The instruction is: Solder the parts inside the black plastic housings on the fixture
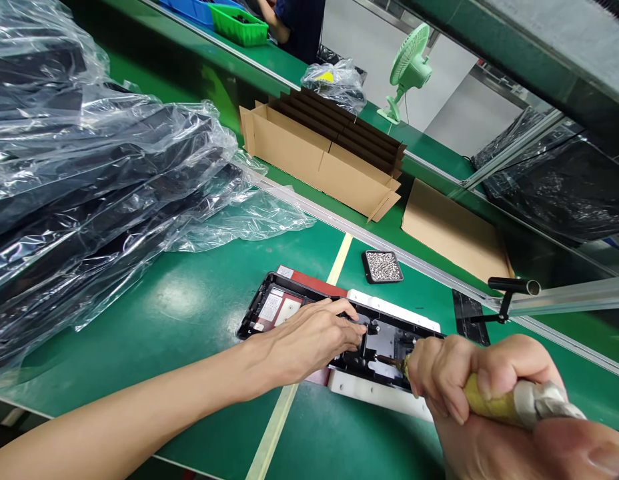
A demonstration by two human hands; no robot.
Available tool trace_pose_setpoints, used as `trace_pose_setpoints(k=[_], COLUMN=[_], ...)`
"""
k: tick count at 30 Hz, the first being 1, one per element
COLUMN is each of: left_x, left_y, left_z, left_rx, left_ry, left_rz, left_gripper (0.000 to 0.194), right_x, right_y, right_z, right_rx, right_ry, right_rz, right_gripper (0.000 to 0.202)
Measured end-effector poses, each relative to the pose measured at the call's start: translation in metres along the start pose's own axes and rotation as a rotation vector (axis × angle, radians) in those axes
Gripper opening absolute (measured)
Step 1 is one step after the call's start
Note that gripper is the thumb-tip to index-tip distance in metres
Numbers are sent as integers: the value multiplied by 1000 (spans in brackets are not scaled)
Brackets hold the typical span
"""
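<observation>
The fingers of the right hand (457,377) close around a yellow-handled, metal-shafted tool (492,402), its tip directed leftward into the long black plastic housing (256,308). The fingers of the left hand (314,337) bend over the housing's middle; whether they pinch anything cannot be told. The housing lies on the green desk (189,373), long axis sloping from left down to right. A white paper label (271,306) shows at its left end, its print illegible. The left forearm extends from lower left.
</observation>
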State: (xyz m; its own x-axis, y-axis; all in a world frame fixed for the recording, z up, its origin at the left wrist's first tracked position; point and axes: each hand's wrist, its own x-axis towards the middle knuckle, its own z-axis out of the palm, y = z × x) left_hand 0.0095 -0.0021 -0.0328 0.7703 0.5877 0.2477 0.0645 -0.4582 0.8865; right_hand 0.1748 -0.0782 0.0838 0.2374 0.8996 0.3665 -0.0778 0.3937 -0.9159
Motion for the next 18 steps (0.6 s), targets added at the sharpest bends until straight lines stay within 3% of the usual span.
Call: trace_pose_setpoints(k=[13,18], left_x=[4,3], left_y=[12,5], left_z=[-5,-3], left_rx=[8,32], left_ry=[-64,-69], left_rz=[-38,-19], left_gripper=[18,20], right_x=[3,8], right_y=[1,-4], right_z=[-13,-18], right_rx=[65,113], right_ry=[-61,-91], right_rz=[65,106], right_gripper=[45,46])
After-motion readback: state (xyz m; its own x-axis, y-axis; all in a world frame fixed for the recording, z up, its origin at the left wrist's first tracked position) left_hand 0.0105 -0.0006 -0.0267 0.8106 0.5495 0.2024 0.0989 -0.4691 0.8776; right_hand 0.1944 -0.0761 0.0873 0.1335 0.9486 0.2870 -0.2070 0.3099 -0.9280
